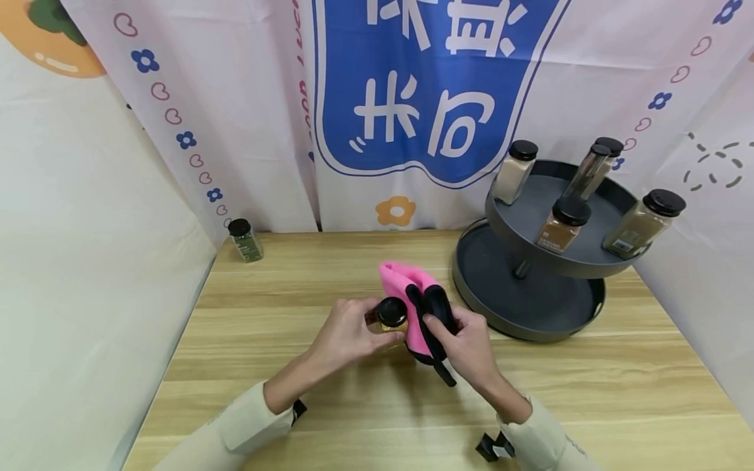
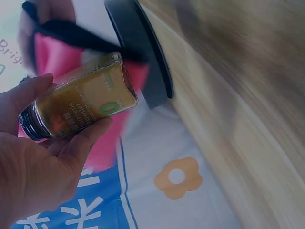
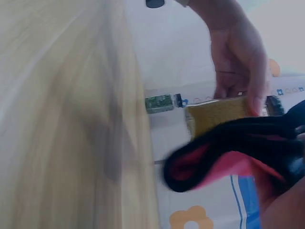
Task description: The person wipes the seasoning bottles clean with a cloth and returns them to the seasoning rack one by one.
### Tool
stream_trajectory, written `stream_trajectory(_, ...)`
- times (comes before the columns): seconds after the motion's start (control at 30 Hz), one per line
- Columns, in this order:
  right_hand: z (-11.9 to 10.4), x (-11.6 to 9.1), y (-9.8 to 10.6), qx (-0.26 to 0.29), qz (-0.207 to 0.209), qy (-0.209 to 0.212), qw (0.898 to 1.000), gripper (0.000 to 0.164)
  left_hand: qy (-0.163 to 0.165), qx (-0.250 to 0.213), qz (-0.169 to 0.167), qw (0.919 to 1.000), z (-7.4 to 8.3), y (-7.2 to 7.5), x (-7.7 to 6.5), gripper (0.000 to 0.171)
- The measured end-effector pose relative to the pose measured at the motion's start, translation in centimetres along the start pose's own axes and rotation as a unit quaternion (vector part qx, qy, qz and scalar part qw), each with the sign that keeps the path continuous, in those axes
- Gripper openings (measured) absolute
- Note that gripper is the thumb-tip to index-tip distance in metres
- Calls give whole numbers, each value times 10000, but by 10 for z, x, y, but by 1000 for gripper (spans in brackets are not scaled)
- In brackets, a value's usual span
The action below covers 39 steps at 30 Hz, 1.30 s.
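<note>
- I have the left hand [image 1: 356, 330] wrapped on a square glass jar of yellow-brown powder with a black lid [image 2: 83, 98], thumb on the near side and fingers on the far side; the left wrist view lets me read "Turmeric powder" on its label.
- I have the right hand [image 1: 469, 341] pinching a soft bright-pink fabric piece with black edging and a black strap [image 1: 413, 327], thumb on top; its other fingers are partly hidden from me.
- The relation I watch most: the jar lies directly left of the fabric piece, at the middle of the pale wood-grain bench [image 1: 306, 275], and the fabric piece stands between the jar and the right hand.
- I read the jar's long axis as roughly upright, lid up and base toward the bench; in the right wrist view its base looks raised off the wood.
- The fabric piece runs lengthwise from the far side toward me, slanting right at its near end. Whether it touches the jar's side, I cannot tell; they are at least just beside each other.
- Of the two hands, the left is nearer the jar, since it grips it.
- Well apart, at the back left corner, I see a clear jar of green flakes with a black lid [image 1: 247, 245].
- On my right is a dark grey two-tier round stand [image 1: 542, 186], with black-lidded containers on its upper tier.
</note>
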State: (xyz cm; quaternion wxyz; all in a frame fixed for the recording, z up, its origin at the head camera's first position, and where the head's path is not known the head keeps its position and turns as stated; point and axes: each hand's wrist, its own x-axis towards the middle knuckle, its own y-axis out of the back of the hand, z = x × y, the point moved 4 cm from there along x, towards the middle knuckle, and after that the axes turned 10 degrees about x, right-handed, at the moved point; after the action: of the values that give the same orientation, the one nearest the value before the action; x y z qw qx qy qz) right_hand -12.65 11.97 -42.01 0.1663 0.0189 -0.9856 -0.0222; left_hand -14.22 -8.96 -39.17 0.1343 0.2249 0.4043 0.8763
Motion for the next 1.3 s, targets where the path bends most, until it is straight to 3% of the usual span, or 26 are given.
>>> stream_trajectory(0.07,4,0,-1,-237,-122,-384,9989,12,-22,16,-19,10000,1,0,1,38)
stream_trajectory(0.13,4,0,-1,-323,-136,-478,9982,12,-10,-5,-93,10000,2,-1,2,38)
stream_trajectory(0.23,-1,-1,2,-104,123,99,9998,13,20,-41,-149,9999,2,-3,2,40)
stream_trajectory(0.3,-7,-2,4,112,296,736,9968,16,76,-83,-188,9998,1,-4,1,39)
stream_trajectory(0.37,-9,-3,5,147,354,1050,9937,19,78,-82,-181,9998,0,-4,1,39)
stream_trajectory(0.43,-7,-2,3,39,226,821,9964,16,113,-77,-221,9997,1,-3,2,38)
stream_trajectory(0.53,2,-1,-1,-266,-139,-71,9995,10,184,-121,-271,9994,3,0,2,40)
stream_trajectory(0.6,6,-2,-2,-322,-220,-424,9983,11,242,-164,-329,9990,3,1,2,40)
stream_trajectory(0.67,5,-3,-1,-71,-60,-284,9996,11,235,-176,-335,9990,3,1,2,38)
stream_trajectory(0.8,-5,-4,3,401,404,605,9965,16,75,-87,-289,9995,1,1,2,35)
stream_trajectory(0.87,-7,-4,3,371,389,662,9964,16,43,-78,-238,9997,1,1,3,35)
stream_trajectory(1.03,5,1,-1,-242,-172,-599,9978,13,91,-138,-202,9997,2,2,3,40)
stream_trajectory(1.1,7,1,-1,-294,-243,-829,9958,14,121,-173,-247,9995,2,2,3,39)
stream_trajectory(1.17,4,1,1,-44,-94,-610,9981,13,129,-210,-281,9993,2,1,3,37)
stream_trajectory(1.3,-7,2,5,478,273,223,9982,12,102,-260,-301,9992,1,0,3,34)
